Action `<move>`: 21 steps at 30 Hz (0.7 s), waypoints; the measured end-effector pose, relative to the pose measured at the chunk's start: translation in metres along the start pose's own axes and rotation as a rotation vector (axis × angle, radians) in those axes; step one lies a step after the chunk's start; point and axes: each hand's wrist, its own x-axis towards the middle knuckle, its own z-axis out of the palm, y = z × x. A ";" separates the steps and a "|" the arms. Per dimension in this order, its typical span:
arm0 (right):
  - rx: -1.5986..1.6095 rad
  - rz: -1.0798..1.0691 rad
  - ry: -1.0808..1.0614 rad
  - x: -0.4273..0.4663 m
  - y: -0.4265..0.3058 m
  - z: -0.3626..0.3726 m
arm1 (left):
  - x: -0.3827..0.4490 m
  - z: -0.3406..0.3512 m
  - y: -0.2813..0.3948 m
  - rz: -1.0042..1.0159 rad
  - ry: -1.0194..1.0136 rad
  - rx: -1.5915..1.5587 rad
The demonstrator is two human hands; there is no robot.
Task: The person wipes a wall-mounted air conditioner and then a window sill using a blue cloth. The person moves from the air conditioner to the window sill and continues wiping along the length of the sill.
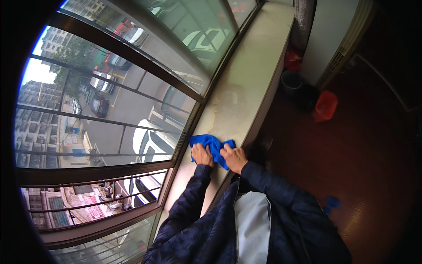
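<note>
A blue cloth (213, 142) lies bunched on the pale window sill (260, 49). My left hand (201, 155) grips its left part, close to the window frame. At the sill's room-side edge, my right hand (234, 158) grips the cloth's right part, with the fingers curled into the fabric. Creased fabric shows between the two hands. Beyond the cloth, the sill's surface bears a brownish, damp-looking stain (230, 99). What lies under the cloth is hidden.
Along the left runs a metal-framed window (132, 166) with bars outside; parked cars show beyond it. On the right, a dark bin (292, 81) and a red plastic container (325, 105) stand on the reddish floor (329, 151). A blue object (331, 203) sits lower right.
</note>
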 end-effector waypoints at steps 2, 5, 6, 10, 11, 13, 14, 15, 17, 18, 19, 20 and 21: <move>-0.012 0.048 0.041 0.016 0.025 -0.014 | 0.032 0.014 0.023 0.019 -0.016 -0.015; -0.020 0.125 0.072 0.038 0.060 -0.036 | 0.070 0.030 0.056 0.047 -0.046 -0.124; -0.009 0.125 0.093 0.043 0.070 -0.043 | 0.076 0.034 0.067 0.051 -0.015 -0.129; -0.041 0.046 0.009 0.055 0.094 -0.062 | 0.066 0.029 0.089 -0.062 0.035 -0.142; -0.071 0.008 -0.030 0.056 0.095 -0.064 | 0.057 0.024 0.091 -0.084 0.076 -0.162; -0.012 -0.087 -0.127 0.055 0.095 -0.068 | 0.031 0.012 0.095 -0.186 0.094 -0.079; 0.033 -0.136 -0.167 0.055 0.095 -0.069 | 0.024 0.009 0.097 -0.256 0.071 -0.034; 0.080 -0.155 -0.213 0.055 0.096 -0.071 | 0.019 0.007 0.100 -0.314 0.048 0.004; 0.119 -0.170 -0.249 0.059 0.102 -0.076 | 0.023 0.011 0.109 -0.351 0.022 0.013; 0.113 -0.184 -0.238 0.064 0.109 -0.080 | 0.032 0.017 0.114 -0.363 0.019 0.025; 0.107 -0.168 -0.226 0.071 0.119 -0.085 | 0.044 0.024 0.121 -0.368 0.013 0.036; 0.100 -0.151 -0.217 0.079 0.131 -0.092 | 0.059 0.032 0.129 -0.353 0.029 -0.005; 0.090 -0.119 -0.213 0.088 0.144 -0.100 | 0.077 0.041 0.138 -0.320 0.056 -0.023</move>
